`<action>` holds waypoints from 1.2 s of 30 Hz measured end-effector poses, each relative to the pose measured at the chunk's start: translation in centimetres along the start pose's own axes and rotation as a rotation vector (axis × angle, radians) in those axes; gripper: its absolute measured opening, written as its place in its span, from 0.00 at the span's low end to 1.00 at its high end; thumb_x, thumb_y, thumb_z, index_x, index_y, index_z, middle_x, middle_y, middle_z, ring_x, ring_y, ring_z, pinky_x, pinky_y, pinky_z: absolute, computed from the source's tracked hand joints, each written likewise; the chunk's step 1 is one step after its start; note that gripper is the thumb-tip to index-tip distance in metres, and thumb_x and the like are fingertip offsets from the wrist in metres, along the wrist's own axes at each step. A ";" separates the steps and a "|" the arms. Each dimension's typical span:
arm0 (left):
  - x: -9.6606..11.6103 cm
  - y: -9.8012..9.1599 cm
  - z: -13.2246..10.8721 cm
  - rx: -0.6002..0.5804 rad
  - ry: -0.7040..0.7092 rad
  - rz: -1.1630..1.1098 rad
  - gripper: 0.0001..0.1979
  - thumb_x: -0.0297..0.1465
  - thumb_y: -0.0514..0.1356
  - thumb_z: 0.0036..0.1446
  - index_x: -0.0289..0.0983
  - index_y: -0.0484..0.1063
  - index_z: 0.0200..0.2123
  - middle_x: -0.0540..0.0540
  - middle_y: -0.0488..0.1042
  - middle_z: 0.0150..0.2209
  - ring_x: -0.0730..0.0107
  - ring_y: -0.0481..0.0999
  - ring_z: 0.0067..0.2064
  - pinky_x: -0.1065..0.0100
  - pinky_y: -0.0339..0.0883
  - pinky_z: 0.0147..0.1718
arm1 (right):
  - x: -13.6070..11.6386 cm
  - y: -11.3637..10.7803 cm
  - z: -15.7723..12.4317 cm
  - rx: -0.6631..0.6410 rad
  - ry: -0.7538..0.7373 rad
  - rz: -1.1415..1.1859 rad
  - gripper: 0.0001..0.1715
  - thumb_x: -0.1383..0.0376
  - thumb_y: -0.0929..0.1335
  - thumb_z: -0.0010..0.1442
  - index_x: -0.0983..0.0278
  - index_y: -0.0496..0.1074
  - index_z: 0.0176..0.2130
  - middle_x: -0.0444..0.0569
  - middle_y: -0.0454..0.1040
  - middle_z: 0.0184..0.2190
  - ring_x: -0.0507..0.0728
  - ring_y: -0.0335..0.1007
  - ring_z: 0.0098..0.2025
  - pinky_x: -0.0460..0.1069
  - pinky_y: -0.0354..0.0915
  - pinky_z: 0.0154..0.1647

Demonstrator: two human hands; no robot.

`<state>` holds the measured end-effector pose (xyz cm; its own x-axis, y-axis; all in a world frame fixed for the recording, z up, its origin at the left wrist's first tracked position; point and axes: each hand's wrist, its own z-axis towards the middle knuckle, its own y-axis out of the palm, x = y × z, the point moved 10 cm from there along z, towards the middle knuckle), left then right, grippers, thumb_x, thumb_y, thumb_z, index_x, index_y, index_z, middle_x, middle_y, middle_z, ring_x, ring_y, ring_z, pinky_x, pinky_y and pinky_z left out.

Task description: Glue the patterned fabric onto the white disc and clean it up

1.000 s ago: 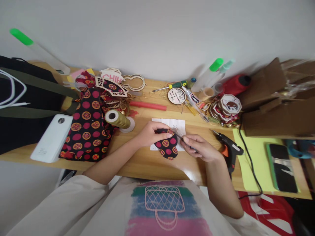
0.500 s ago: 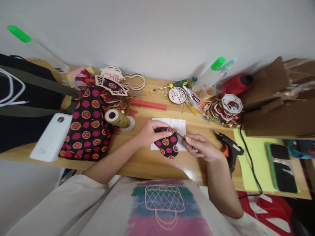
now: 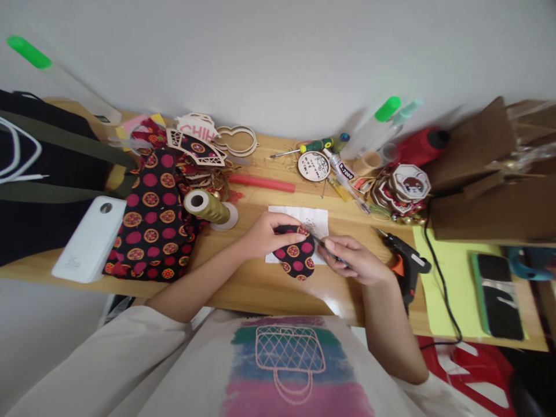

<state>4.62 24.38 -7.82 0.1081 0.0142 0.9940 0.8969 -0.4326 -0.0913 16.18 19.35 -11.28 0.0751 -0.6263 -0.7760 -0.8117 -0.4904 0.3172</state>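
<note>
Pinched between thumb and fingers of my left hand (image 3: 270,233) is a gourd-shaped piece of black fabric (image 3: 297,262) with magenta and orange round patterns. My right hand (image 3: 351,258) grips a slim dark pointed tool (image 3: 320,242); its exact kind is hard to make out. The tool's tip touches the upper right edge of the fabric piece, close to my left fingertips. Beneath both lies a white sheet of paper (image 3: 321,217) with small dark bits on it. My fingers cover the upper left part of the fabric piece.
Left of my hands stand a gold ribbon spool (image 3: 212,209), folded patterned fabric (image 3: 150,231) and a white power bank (image 3: 89,240). A glue gun (image 3: 406,260) with a black cable, a phone (image 3: 497,295) and cardboard boxes (image 3: 490,208) are at right. A screwdriver (image 3: 316,146) lies behind.
The view has shifted very slightly. My right hand and the tool have moved a tiny bit left, nearer the fabric piece; my left hand keeps its hold.
</note>
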 end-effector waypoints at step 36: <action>-0.1 -0.3 -0.1 0.001 -0.045 -0.054 0.10 0.34 0.66 0.46 0.32 0.77 0.29 0.45 0.79 0.29 0.70 0.76 0.31 0.71 0.69 0.32 | 0.3 -0.3 -0.3 -0.008 -0.009 0.026 0.23 0.49 0.67 0.56 0.64 0.60 0.25 0.34 0.45 0.16 0.43 0.34 0.16 0.41 0.32 0.13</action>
<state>4.34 24.43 -7.88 0.0792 0.0780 0.9938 0.9023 -0.4293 -0.0382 16.67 19.15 -11.43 0.0489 -0.6329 -0.7727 -0.8089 -0.4789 0.3411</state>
